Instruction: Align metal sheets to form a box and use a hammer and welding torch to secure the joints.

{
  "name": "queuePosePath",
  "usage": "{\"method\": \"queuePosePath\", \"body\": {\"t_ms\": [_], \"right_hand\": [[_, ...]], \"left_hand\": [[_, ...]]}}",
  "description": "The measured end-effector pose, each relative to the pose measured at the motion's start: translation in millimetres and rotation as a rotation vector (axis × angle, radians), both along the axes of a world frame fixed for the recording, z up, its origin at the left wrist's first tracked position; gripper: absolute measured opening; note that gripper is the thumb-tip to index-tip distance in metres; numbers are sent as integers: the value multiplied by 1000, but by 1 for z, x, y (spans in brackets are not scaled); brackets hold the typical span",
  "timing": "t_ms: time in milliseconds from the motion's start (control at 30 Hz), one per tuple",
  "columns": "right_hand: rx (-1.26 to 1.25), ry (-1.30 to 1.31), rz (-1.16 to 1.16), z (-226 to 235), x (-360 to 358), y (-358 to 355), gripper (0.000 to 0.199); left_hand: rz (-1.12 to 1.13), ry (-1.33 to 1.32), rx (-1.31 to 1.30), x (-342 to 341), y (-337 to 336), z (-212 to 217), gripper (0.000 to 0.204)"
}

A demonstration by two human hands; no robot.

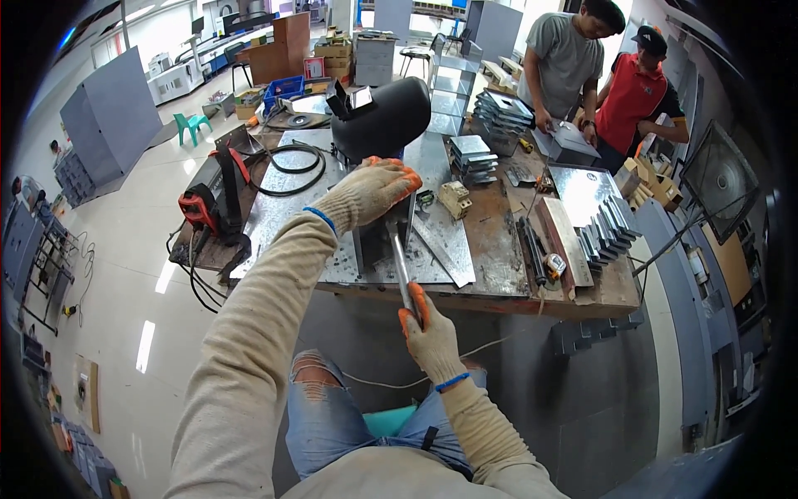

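Observation:
Both of my hands wear cream work gloves with orange fingertips. My left hand (pixel 378 190) is closed over the upper edge of a grey sheet-metal box (pixel 372 251) on the worktable; its fingertips are partly hidden. Lower down, my right hand (pixel 431 337) is wrapped round a straight metal-shafted tool (pixel 401 262). The tool's far end reaches into or against the box, and I cannot make out its head. Just beyond my left hand stands a black welding helmet (pixel 386 121). A flat metal strip (pixel 440 252) lies beside the box on a metal sheet (pixel 287 208).
A red-and-black welding machine (pixel 199 208) with cables sits at the table's left. Stacked metal parts (pixel 474 158), a clamp-like beige piece (pixel 454 200), a tape measure (pixel 554 265) and a long bar (pixel 565 241) lie rightward. Two people (pixel 565 62) work at the far right, near a floodlight (pixel 723 179).

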State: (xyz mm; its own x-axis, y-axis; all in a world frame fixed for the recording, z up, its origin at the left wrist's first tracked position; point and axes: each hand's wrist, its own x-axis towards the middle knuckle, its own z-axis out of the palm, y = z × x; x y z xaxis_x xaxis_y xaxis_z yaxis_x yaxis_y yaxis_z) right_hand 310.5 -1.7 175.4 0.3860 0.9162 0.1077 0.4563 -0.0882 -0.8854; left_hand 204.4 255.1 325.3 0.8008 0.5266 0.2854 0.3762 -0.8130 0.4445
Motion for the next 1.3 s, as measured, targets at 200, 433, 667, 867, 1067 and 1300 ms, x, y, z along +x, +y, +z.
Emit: {"method": "queuePosePath", "body": {"t_ms": [200,433,667,867,1067,1300], "right_hand": [[81,-157,-23,0,-6,3,52],[122,-44,38,3,-7,-1,51],[-99,-29,80,23,-12,-7,51],[59,-61,111,21,-5,-11,51],[257,-61,32,17,-8,-6,53],[149,-124,13,5,0,1,55]], "left_hand": [[-7,-25,1,-1,-2,0,58],[-26,-25,81,1,18,-13,56],[-58,-38,90,5,18,-13,50],[83,46,-188,2,1,-1,49],[5,-11,-34,-3,2,5,51],[11,-57,-40,2,5,0,57]]}}
